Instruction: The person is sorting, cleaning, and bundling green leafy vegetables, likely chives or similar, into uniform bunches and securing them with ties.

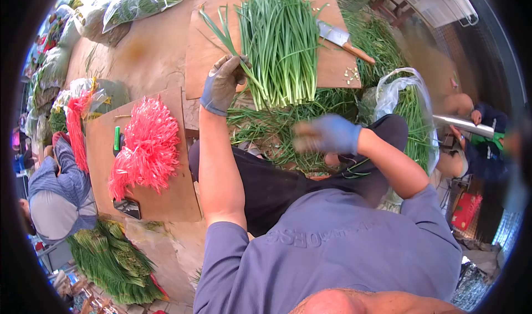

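My left hand [223,80], in a grey and blue work glove, is closed on a few garlic chives [223,31], their leaves pointing up and away from me. Just right of it, a thick bundle of garlic chives [280,48] lies on a wooden board [213,15], pale stem ends toward me. My right hand [328,135], gloved in blue, is smeared by motion over loose green leaves [266,128] scattered on the ground before my legs. A cleaver [346,41] with a wooden handle rests on the board's right side, near small cut pieces [351,75].
On a second board [102,164] to my left are red plastic ties [148,145], a green-handled item [117,139] and a phone [128,207]. A plastic bag [407,101] of greens stands at right. People sit at far left and right. More chives [111,261] lie lower left.
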{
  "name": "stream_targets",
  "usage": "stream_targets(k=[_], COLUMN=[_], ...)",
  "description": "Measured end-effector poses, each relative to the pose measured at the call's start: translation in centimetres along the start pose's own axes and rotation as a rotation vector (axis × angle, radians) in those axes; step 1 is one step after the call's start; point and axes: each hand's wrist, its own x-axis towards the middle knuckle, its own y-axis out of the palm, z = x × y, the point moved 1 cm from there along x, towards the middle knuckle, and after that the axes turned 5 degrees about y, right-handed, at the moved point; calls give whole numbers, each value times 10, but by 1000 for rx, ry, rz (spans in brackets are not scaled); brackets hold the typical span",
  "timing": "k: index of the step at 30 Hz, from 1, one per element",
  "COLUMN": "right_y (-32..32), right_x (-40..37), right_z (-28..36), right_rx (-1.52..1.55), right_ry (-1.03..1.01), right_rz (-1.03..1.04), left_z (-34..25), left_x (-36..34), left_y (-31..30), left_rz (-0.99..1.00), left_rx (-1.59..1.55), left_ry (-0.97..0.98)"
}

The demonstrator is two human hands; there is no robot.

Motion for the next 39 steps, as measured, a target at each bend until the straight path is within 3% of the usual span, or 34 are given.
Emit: stream_targets(k=[1, 2, 4, 7, 10, 14, 17, 20, 23, 27, 30, 33, 34, 36, 38, 39], right_y=[-1, -9, -24, -23, -19, -23, -9, -6, 17, 37, 62, 49, 41, 51, 55, 55], right_x=[20, 34, 67, 109, 119, 111, 134, 124, 126, 77, 74, 65, 62, 91, 105, 109], right_z=[-3, 6, 24, 24, 24, 24, 3, 11, 1, 11, -11, -12, -8, -25, -29, -34], right_rx=[115, 211, 622, 859, 783, 611, 624, 574, 1109, 724, 1219, 1365, 1307, 1270, 1317, 1382], right_ry=[-124, -143, -85, -101, -99, -40, -105, 1, -30, 103, -152, -174, -94, -115, -19, 18], right_rz=[-353, -551, -485, -359, -573, -636, -737, -604, -412, -182, -266, -389, -374, -542, -655, -600], left_z=[-1, -2, -3, 6, 3, 3, 5, 3, 3, 1, -4, 0, 3, 7, 22, 33], left_x=[-2, -3, -7, -3, 1, 1, 7, 7, 6, 8, 5, 8, 8, 10, 19, 26], left_y=[5, 11, 20, 17, 18, 31, 31, 32, 41, 31, 33, 40, 56, 84, 77, 63], left_rz=[32, 61, 88, 104, 132, 121, 88, 20, 10, -108, -97, 30, 68, 119, -28, -113], left_rx=[-1, 0, 21, -32, 35, 263, 319, 324, 377, 291, 339, 416, 433, 535, 721, 815], left_ry=[-4, -7, -20, -45, -41, -10, 15, -48, 56, 116, 107, 97, 94, 92, 112, 130])
